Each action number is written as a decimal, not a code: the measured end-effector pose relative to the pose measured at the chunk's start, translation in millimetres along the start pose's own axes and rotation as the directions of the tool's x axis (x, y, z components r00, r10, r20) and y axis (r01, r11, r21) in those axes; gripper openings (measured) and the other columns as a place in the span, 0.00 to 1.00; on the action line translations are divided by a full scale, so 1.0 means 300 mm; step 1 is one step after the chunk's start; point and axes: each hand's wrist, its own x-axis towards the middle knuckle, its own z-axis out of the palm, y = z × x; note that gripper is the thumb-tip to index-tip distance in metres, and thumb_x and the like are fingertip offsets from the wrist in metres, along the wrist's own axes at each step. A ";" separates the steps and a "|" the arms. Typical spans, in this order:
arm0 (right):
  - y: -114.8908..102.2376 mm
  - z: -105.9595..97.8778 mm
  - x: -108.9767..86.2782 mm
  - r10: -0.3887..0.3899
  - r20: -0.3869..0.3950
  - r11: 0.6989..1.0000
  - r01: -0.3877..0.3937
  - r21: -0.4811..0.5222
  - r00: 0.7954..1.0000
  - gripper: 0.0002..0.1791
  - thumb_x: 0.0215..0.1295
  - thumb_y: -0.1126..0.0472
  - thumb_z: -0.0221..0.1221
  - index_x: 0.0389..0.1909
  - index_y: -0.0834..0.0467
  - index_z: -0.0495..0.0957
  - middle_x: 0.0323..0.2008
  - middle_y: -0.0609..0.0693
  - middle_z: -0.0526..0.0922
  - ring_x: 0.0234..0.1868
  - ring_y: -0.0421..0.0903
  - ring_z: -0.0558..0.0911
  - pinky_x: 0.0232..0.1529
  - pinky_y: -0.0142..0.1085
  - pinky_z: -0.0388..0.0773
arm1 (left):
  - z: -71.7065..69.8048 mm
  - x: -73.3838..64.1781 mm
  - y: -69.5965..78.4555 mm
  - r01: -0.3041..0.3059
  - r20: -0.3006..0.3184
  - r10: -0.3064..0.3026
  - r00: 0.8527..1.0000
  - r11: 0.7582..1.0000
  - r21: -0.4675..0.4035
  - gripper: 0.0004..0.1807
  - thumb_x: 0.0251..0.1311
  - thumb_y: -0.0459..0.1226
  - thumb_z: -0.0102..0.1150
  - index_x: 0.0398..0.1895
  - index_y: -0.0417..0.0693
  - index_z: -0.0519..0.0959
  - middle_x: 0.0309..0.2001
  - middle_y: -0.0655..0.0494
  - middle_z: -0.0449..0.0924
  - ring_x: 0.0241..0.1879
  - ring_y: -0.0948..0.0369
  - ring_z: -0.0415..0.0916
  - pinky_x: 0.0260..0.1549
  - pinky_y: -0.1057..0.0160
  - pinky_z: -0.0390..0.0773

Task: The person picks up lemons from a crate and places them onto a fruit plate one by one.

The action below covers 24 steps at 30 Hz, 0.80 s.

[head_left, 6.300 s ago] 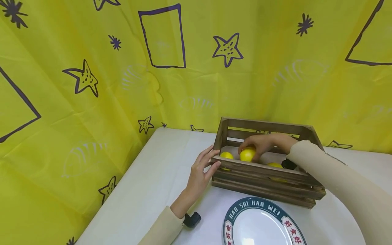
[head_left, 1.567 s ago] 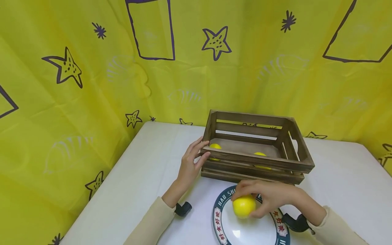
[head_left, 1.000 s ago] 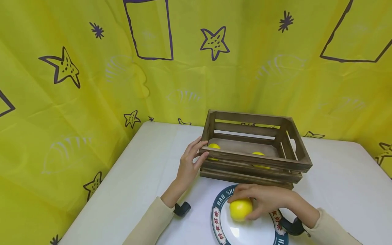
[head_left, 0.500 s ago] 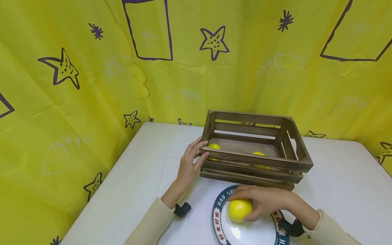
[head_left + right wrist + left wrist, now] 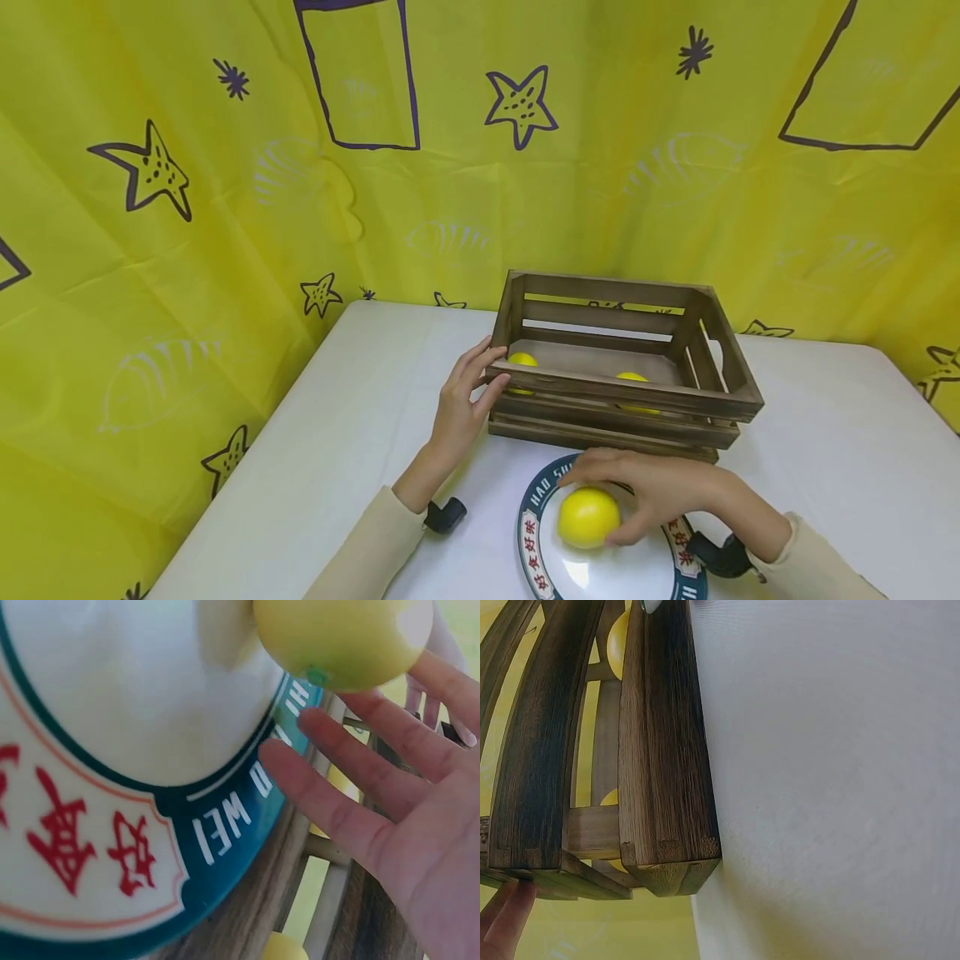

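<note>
A round yellow lemon (image 5: 588,517), with a small green stem end visible in the right wrist view, sits over the white middle of a plate (image 5: 531,554) with a dark green lettered rim. My right hand (image 5: 663,493) arches around it from the right, fingers spread loosely above and thumb at its lower right side. In the right wrist view the fingers (image 5: 330,802) stand relaxed and apart beside the lemon (image 5: 337,645). My left hand (image 5: 457,407) holds the near left corner of a brown slatted wooden crate (image 5: 570,386), fingers over its top edge and thumb on the front slat.
Two more yellow fruits lie inside the crate, one by the left end (image 5: 522,359) and one further right (image 5: 632,377). The white table (image 5: 360,433) reaches back to a yellow patterned curtain (image 5: 450,192). Black wrist cameras (image 5: 446,516) are strapped on both wrists.
Earlier my right hand took the lemon from the crate and carried it over to the plate. Since half a second ago its fingers have loosened around the lemon. The left hand stays on the crate.
</note>
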 end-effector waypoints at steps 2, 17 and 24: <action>-0.003 -0.004 -0.003 0.001 -0.017 1.000 -0.001 -0.018 1.000 0.34 0.59 0.44 0.67 0.66 0.46 0.70 0.62 0.48 0.72 0.60 0.47 0.72 0.58 0.44 0.77 | 0.000 0.000 0.002 0.001 0.000 -0.001 1.000 1.000 0.000 0.21 0.65 0.36 0.61 0.61 0.47 0.74 0.67 0.46 0.68 0.64 0.49 0.69 0.49 0.56 0.83; -0.022 -0.042 -0.012 -0.085 -0.116 0.996 0.080 -0.044 0.990 0.31 0.60 0.50 0.67 0.64 0.50 0.71 0.63 0.51 0.70 0.60 0.48 0.73 0.57 0.46 0.78 | -0.002 0.001 0.004 -0.001 -0.001 0.001 1.000 1.000 0.004 0.21 0.65 0.36 0.61 0.61 0.48 0.74 0.67 0.46 0.68 0.64 0.49 0.70 0.49 0.59 0.82; -0.038 -0.071 -0.020 -0.166 -0.170 0.986 0.158 -0.058 0.971 0.31 0.60 0.53 0.68 0.65 0.50 0.70 0.62 0.49 0.70 0.60 0.45 0.72 0.58 0.43 0.78 | 0.000 0.002 0.000 -0.035 -0.014 0.035 0.999 0.999 0.008 0.21 0.64 0.34 0.62 0.60 0.46 0.75 0.66 0.45 0.69 0.62 0.49 0.72 0.47 0.59 0.83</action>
